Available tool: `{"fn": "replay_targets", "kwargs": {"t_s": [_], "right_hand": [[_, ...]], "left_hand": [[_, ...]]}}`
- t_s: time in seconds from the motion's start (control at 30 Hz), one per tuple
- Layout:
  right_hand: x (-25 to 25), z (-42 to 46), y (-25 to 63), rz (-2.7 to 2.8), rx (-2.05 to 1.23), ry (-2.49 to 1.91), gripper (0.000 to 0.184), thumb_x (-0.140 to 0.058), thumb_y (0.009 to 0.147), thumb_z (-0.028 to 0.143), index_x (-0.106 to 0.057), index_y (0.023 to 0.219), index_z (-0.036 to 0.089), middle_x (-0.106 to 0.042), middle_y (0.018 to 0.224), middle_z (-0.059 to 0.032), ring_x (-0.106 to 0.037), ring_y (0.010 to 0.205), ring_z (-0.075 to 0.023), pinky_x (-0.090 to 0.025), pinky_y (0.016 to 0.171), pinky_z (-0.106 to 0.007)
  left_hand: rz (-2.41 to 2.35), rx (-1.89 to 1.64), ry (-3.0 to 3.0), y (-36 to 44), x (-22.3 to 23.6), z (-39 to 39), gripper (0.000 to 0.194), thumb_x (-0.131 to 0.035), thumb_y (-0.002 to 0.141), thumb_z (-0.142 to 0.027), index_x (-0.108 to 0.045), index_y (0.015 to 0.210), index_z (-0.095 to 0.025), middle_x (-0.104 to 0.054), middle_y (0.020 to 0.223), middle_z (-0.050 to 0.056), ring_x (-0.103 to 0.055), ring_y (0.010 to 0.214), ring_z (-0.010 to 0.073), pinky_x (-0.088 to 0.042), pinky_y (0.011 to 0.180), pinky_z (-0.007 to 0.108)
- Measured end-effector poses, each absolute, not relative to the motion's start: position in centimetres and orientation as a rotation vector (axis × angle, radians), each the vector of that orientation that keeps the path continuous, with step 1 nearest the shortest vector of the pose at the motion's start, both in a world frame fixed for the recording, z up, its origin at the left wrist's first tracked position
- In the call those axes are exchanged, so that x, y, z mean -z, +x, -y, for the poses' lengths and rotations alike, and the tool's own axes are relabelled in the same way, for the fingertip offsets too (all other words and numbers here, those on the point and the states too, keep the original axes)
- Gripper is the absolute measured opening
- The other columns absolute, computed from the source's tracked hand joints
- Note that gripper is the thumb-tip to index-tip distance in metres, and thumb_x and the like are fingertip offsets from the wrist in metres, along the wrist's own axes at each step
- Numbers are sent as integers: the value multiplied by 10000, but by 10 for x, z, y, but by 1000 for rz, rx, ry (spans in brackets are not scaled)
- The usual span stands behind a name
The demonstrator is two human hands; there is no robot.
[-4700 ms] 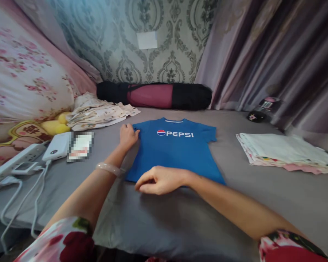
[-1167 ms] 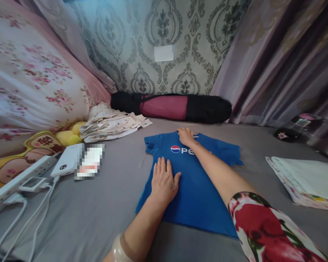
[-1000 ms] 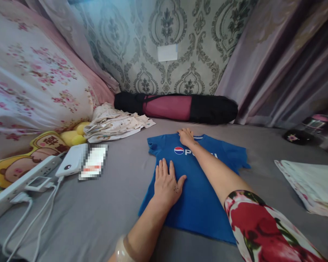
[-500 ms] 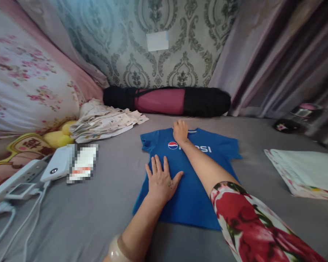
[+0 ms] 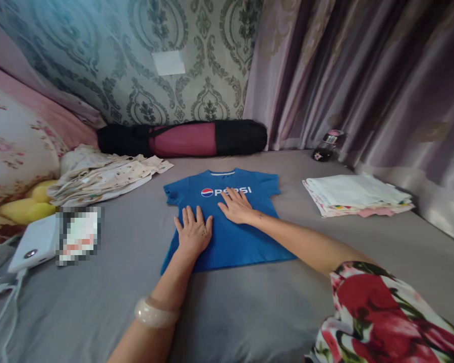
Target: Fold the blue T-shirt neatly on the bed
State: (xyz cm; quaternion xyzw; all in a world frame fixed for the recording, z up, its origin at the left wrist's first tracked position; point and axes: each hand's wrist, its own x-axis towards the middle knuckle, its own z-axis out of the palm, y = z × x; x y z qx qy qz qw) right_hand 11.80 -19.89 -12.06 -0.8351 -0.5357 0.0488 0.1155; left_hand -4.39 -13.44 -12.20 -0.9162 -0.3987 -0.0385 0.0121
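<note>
Blue cotton T-shirt [image 5: 230, 237] with white lettering lies flat on the grey bedsheet [image 5: 249, 312]. Both palms press it, fingers spread wide: left hand [image 5: 192, 233] mid-body, right hand [image 5: 235, 205] under the logo. Soft, light, limp; likely best pinched at sleeves or hem.

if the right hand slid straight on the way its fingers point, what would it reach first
Probably the white Pepsi lettering on the blue t-shirt; the right hand lies flat with fingertips already at its lower edge. Beyond that, the collar.
</note>
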Motion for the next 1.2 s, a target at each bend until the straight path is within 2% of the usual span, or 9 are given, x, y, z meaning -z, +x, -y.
{"fn": "replay_targets", "kwargs": {"t_s": [0.13,0.37,0.5,0.67,0.77,0.9,1.0,1.1,1.2], "right_hand": [[114,265,105,1652,-166,-2433,647,-232,981,541,-280,1515,178,-190,1589,-128,-137,1462,-284,-78,1165,-527],[107,348,106,1679,-231,-2407,588,-247,989,518,-323,1501,240,-197,1591,-78,-138,1465,-258,-111,1173,-518],[108,369,113,1628,-219,-2390,570,-245,991,516,-319,1501,272,-199,1591,-50,-146,1464,-239,-142,1177,-502],[110,374,114,1585,-190,-2351,555,-264,991,504,-352,1487,272,-217,1584,-39,-157,1462,-228,-151,1184,-485],[112,373,114,1567,-178,-2317,540,-296,986,494,-377,1475,279,-229,1579,-40,-175,1458,-235,-157,1182,-498],[112,374,113,1559,-179,-2283,532,-332,980,464,-400,1466,257,-250,1572,-59,-192,1453,-253,-174,1178,-514],[111,376,114,1503,-184,-2251,515,-372,965,440,-423,1450,276,-283,1563,-55,-241,1439,-266,-223,1168,-516],[112,377,118,1290,-147,-2207,517,-392,946,381,-403,1452,279,-298,1558,-63,-304,1413,-264,-309,1138,-499],[116,378,129,964,-178,-2113,518,-409,915,341,-415,1421,230,-446,1460,-122,-462,1315,-255,-409,1077,-470]], "left_hand": [[1012,241,-2908,-46,125,141,645,-230,984,-477,-393,1436,-46,-319,1512,243,-246,1429,356,-197,1132,575],[404,56,-3235,-74,110,151,660,-246,955,-598,-326,1488,-218,-246,1577,91,-186,1462,245,-170,1179,464],[479,35,-3231,-98,110,136,616,-236,964,-583,-323,1489,-273,-241,1581,48,-188,1462,232,-170,1183,451],[746,-34,-3109,-117,115,105,613,-221,979,-531,-287,1505,-225,-237,1582,79,-227,1451,252,-218,1166,465],[732,-76,-3049,-115,106,94,603,-222,979,-511,-310,1494,-210,-317,1552,89,-336,1402,259,-268,1141,461],[751,-84,-2916,-85,80,86,542,-256,971,-469,-583,1259,-147,-610,1252,148,-566,1161,308,-430,975,435],[863,-213,-2883,-42,64,83,456,-296,959,-401,-676,976,-149,-690,996,144,-641,983,313,-472,846,408],[813,-135,-3061,12,59,91,371,-362,944,-365,-665,1029,-169,-699,1017,121,-654,968,278,-476,806,342],[629,-11,-3276,70,63,114,326,-427,931,-353,-665,1067,-177,-695,1052,100,-648,1000,248,-467,841,304]]}}
